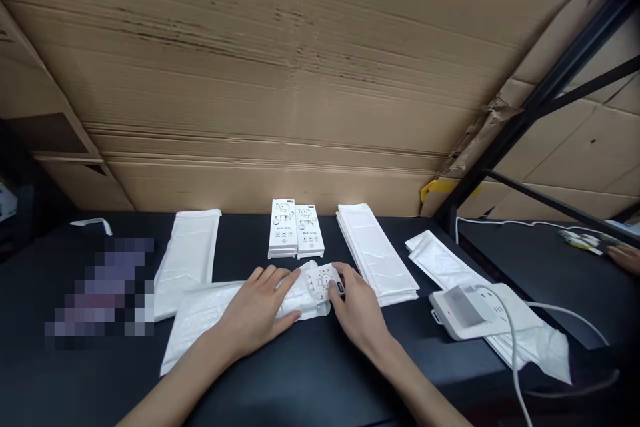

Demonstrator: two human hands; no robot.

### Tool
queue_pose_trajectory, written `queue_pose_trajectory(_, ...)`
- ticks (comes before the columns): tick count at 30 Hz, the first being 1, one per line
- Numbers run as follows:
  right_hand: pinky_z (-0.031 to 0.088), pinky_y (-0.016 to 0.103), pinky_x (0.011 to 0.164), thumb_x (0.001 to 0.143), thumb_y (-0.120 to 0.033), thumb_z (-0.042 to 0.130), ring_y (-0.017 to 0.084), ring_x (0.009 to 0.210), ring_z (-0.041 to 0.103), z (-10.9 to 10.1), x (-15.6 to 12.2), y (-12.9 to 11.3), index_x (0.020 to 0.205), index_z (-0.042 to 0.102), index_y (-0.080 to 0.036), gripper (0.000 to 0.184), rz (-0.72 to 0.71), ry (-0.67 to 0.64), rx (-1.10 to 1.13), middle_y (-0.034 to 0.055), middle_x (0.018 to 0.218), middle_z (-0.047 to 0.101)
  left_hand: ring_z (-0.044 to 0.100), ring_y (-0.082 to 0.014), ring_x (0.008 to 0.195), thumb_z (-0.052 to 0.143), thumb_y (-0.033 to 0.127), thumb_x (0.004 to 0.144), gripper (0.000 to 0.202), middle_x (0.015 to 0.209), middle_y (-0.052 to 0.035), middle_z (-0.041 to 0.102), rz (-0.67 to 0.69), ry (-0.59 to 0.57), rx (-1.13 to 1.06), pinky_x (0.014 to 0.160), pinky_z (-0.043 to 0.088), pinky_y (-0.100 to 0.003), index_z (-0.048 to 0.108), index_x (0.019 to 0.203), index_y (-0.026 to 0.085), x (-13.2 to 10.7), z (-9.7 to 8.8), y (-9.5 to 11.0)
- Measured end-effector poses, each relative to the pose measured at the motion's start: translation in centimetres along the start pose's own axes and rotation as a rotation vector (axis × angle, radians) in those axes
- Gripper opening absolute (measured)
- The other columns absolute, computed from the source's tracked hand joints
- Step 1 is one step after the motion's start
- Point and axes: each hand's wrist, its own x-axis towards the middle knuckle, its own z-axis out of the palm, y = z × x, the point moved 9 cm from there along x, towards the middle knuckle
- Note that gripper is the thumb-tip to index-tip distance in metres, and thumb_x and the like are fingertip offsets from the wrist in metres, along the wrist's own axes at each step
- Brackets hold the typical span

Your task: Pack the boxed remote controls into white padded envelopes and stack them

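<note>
The hands are close together, not touching. The left hand lies flat on a white padded envelope; the right hand grips a small white printed cardboard box at the envelope's end, between them.

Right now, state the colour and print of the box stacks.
The box stacks are white with a black line-art cartoon print, best seen in the head view.

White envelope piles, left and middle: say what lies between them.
Head view: two stacks of white boxes, then left hand and right hand at another box.
</note>
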Motion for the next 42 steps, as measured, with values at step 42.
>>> queue_pose_trajectory(42, 0.053, 0.038, 0.092, 0.094, -0.023, 0.045, 0.020, 0.104, 0.060, 1.2, -1.9, -0.4, 0.121, 0.052, -0.020, 0.028, -0.192, 0.017, 0.227, 0.0092, 0.111, 0.062, 0.054, -0.0270, 0.107, 0.055, 0.043, 0.091, 0.054, 0.127, -0.0097, 0.060, -0.012, -0.050, 0.022, 0.093, 0.040, -0.043, 0.047, 0.138, 0.018, 0.2, 0.2, 0.4)
